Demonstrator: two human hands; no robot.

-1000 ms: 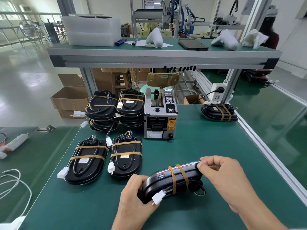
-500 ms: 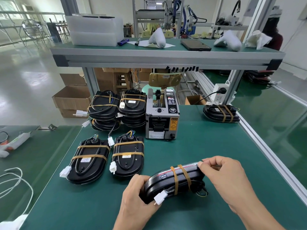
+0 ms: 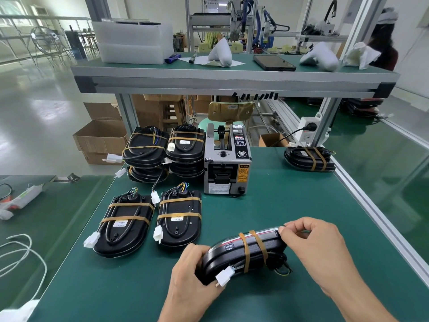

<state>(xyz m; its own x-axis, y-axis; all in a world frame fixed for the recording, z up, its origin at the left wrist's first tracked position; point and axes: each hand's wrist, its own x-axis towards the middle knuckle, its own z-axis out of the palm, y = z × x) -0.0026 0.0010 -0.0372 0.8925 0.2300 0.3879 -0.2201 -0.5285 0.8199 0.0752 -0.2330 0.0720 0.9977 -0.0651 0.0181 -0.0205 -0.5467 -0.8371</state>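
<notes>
black housing (image 3: 224, 260) unchanged since a second ago: left hand (image 3: 192, 274) grips its left end, right hand (image 3: 318, 247) pinches its far right edge, so edge work seems ongoing.

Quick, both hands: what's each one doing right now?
Left hand: gripping the left end of the black banded unit.
Right hand: fingertips pinching the unit's upper right end.

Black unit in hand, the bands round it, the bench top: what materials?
The black unit looks like moulded plastic with a semi-gloss finish: soft highlights run along its rounded edge. The bands are tan, thin and pulled tight, so probably rubber. The bench top has a smooth green surface with a dull sheen, likely a rubber or vinyl mat, but I cannot tell which.
</notes>
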